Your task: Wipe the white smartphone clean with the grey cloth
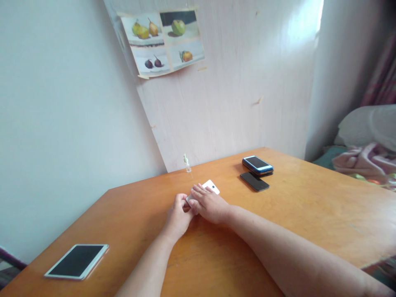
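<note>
A white phone (212, 186) with its back facing up is at the middle of the table, a dark round camera lens near its far corner. My left hand (180, 214) grips the near left end, thumb and fingers closed round the edge. Across the back of the phone lies my right hand (210, 204), its fingers stretched out flat and covering much of the surface. Whether anything thin is under those fingers is hidden. Just beyond the hands stands a small clear pump bottle (187, 164), upright by the table's back edge.
To the right, a black phone (255, 181) lies in front of a stack of phones (258, 164) topped by a white one. A white tablet (76, 261) rests at the near left of the wooden table (136, 231). Fruit pictures (162, 43) hang on the board behind.
</note>
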Available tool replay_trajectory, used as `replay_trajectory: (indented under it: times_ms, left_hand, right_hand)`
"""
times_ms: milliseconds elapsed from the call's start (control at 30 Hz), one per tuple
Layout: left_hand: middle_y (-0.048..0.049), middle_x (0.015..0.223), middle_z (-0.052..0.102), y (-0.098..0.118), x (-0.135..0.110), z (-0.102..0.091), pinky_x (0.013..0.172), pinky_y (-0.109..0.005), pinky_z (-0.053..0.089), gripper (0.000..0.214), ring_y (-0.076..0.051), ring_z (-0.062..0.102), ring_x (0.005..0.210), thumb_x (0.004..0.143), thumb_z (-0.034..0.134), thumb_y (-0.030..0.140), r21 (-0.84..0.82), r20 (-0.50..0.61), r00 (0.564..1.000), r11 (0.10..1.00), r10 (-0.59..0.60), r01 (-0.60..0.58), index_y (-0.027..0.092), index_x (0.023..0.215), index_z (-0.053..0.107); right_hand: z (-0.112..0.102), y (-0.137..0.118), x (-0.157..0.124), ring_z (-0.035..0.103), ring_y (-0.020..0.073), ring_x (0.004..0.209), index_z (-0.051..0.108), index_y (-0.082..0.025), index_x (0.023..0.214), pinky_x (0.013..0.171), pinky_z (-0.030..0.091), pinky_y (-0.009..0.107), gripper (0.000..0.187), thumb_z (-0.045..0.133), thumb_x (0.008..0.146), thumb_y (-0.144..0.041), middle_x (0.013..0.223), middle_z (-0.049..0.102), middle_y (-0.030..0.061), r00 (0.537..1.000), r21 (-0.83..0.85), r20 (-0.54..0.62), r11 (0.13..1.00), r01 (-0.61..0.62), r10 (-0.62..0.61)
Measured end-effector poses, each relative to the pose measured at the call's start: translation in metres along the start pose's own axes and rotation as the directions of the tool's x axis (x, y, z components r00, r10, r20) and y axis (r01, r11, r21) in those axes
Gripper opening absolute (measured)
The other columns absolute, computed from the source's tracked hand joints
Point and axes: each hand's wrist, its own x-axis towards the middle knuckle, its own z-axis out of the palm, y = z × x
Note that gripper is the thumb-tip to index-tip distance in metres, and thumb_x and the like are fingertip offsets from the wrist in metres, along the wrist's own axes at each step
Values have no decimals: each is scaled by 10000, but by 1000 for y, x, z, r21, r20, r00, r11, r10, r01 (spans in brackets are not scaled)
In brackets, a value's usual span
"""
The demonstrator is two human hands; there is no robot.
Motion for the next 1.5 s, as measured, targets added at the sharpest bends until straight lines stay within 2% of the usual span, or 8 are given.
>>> replay_trajectory:
  times_ms: [100, 300, 533, 767, 1033, 1200, 1267, 1500]
  left_hand:
    - [-4, 861, 680, -2, 2, 1, 696, -272, 480, 372, -151, 639, 725, 785, 660, 354, -76, -53, 998, 997, 24, -28, 215, 1045, 434]
    - [19, 810, 652, 8, 3, 0, 741, -270, 467, 274, -155, 632, 782, 754, 631, 232, 60, -114, 992, 997, 61, -55, 216, 991, 494]
    - [-14, 838, 693, 12, -2, -3, 668, -268, 465, 203, -165, 626, 731, 806, 616, 360, 52, -101, 989, 993, 112, -107, 206, 916, 542]
    - [50, 700, 641, 7, 0, 0, 636, -233, 431, 165, -126, 602, 638, 774, 619, 285, 74, -88, 995, 997, 42, -35, 225, 892, 522]
    - [-14, 860, 691, 9, -1, -5, 672, -254, 460, 163, -160, 631, 758, 832, 585, 346, 63, -78, 991, 993, 109, -105, 210, 911, 542]
    - [49, 685, 626, 6, 1, -3, 621, -231, 428, 166, -128, 592, 624, 776, 623, 301, 73, -84, 996, 997, 20, -13, 220, 877, 520]
    - [52, 686, 630, 5, 1, -2, 621, -229, 425, 156, -126, 593, 626, 773, 618, 296, 75, -82, 996, 997, 21, -14, 225, 872, 520]
    - [-13, 830, 690, 11, -1, -4, 656, -254, 453, 189, -165, 626, 736, 800, 603, 362, 27, -83, 994, 997, 73, -71, 207, 889, 540]
  right_hand:
    - [-7, -2, 0, 259, 259, 1448, 467, -177, 1392, 1166, 156, 516, 512, 246, 1028, -461, 1501, 424, 120, 999, -19, -38, 999, 31, -32]
    - [-22, 19, 5, 321, 263, 1417, 537, -177, 1312, 1157, 102, 549, 451, 276, 1031, -415, 1408, 520, 141, 953, -90, -169, 959, -268, 251]
    - [-10, -26, -4, 402, 238, 1369, 567, -180, 1274, 1173, 136, 471, 448, 278, 1029, -418, 1350, 573, 131, 985, -95, -120, 989, 115, -126]
    - [-23, 20, 4, 335, 253, 1410, 545, -164, 1308, 1166, 89, 514, 474, 238, 1034, -400, 1375, 552, 151, 943, -130, -199, 946, -296, 268]
    - [-5, -24, -3, 374, 237, 1388, 534, -163, 1325, 1179, 123, 457, 467, 267, 1026, -403, 1379, 556, 131, 985, -119, -122, 987, 108, -123]
    - [-20, 18, 4, 331, 254, 1414, 515, -155, 1348, 1170, 92, 508, 480, 243, 1029, -389, 1407, 529, 149, 954, -127, -186, 957, -262, 237]
    - [-22, 23, 4, 325, 262, 1415, 525, -145, 1333, 1169, 95, 506, 481, 251, 1027, -394, 1398, 533, 156, 936, -138, -209, 939, -315, 283]
    - [-6, -24, -3, 357, 236, 1400, 522, -152, 1345, 1180, 132, 441, 469, 266, 1026, -382, 1408, 531, 131, 987, -125, -112, 987, 102, -116]
